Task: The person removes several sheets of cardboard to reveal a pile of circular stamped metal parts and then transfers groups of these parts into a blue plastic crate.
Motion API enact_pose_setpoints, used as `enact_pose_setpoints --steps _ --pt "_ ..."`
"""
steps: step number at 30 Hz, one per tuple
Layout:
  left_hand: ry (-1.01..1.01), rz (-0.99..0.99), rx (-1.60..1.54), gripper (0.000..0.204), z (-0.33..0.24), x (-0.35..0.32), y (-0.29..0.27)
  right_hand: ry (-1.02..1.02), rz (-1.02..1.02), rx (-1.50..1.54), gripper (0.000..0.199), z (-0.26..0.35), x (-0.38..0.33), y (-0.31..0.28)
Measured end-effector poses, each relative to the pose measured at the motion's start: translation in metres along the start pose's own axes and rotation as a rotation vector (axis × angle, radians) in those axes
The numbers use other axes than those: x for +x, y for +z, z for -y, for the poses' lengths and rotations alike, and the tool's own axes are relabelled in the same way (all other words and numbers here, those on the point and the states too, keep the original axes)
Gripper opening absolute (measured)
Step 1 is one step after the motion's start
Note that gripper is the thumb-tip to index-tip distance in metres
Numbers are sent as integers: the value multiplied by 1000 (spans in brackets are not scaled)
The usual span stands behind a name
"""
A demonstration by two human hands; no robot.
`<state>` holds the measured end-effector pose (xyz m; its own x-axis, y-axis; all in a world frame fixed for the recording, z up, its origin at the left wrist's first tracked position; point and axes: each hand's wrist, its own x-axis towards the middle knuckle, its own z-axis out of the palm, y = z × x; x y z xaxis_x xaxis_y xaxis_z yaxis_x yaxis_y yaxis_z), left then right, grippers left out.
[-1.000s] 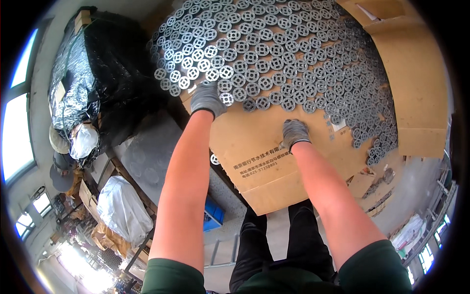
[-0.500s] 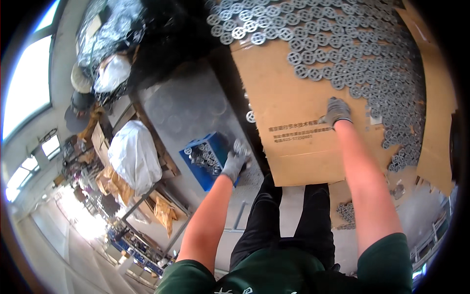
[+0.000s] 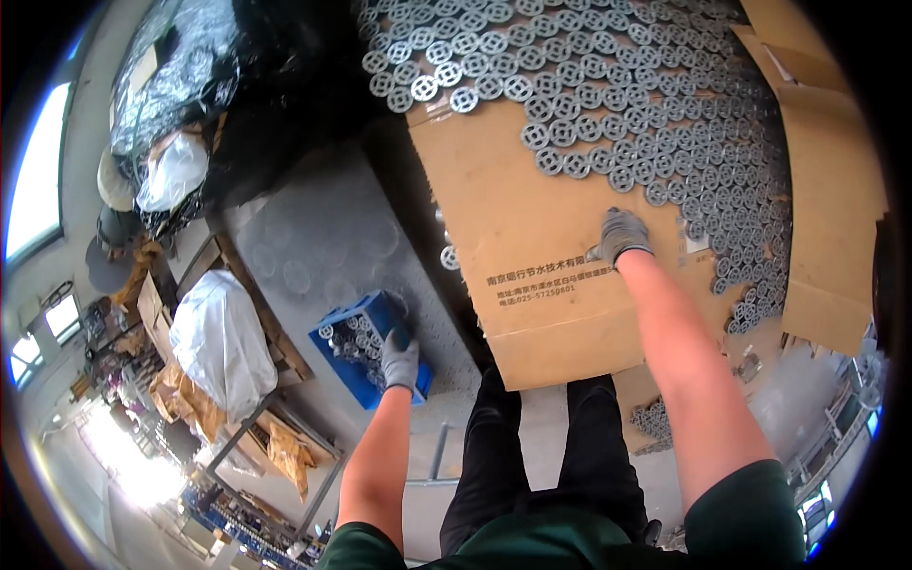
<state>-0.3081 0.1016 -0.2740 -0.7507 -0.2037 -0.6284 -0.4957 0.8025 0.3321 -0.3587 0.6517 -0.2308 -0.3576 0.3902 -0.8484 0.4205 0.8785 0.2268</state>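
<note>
Blue bin [image 3: 347,380] at left is holding grey rings [image 3: 351,340]; the left hand [image 3: 400,362] is reaching over its right side, the right hand [image 3: 624,234] is resting on cardboard [image 3: 532,218]. I can't tell either grip. Clearing the rim is likely helping.
</note>
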Motion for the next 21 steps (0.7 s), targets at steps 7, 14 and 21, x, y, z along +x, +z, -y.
enact_pose_setpoints --steps 7,14,21 --pt "741 -152 126 68 -335 89 4 1 36 109 92 18 -19 -31" --pt "414 5 -190 58 -503 175 30 -65 34 155 90 21 -16 -30" --pt "320 -236 331 68 -524 132 52 -25 56 149 84 10 -11 -26"
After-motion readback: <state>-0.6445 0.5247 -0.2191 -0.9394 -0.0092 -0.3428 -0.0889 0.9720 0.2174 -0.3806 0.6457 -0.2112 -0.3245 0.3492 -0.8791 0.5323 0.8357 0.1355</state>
